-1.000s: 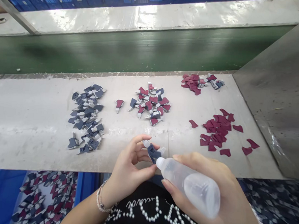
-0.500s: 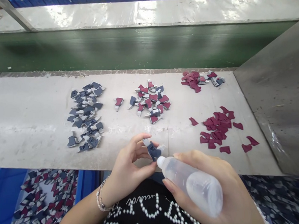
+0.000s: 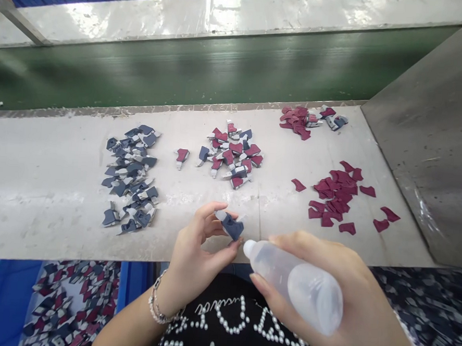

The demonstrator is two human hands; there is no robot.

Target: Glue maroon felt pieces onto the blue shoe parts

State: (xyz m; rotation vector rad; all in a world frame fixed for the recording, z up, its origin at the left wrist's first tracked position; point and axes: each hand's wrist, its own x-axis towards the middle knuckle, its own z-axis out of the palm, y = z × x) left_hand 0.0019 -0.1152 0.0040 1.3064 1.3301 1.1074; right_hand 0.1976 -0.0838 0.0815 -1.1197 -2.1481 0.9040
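Left hand (image 3: 198, 257) has a small navy & light-grey moulded pc (image 3: 231, 227) pinched btwn thumb & fingers. Right hand (image 3: 341, 287) is wrapped round a translucent white squeeze bottle (image 3: 294, 286), nozzle just beside the pc. Both r on the near side of the loose heap of maroon, navy & grey pcs (image 3: 236, 149) mid-worktop (image 3: 54, 172), bottle off to the heap's right. Left of the heap: one lone maroon-topped pc (image 3: 182, 155), then a long navy & grey pile (image 3: 132, 169). Right of it: scattered flat maroon pcs (image 3: 334, 192), plus a smaller maroon bunch (image 3: 296, 119) further back. Blue bin (image 3: 6, 292) w/ similar pcs is lower, near-left of the heap.
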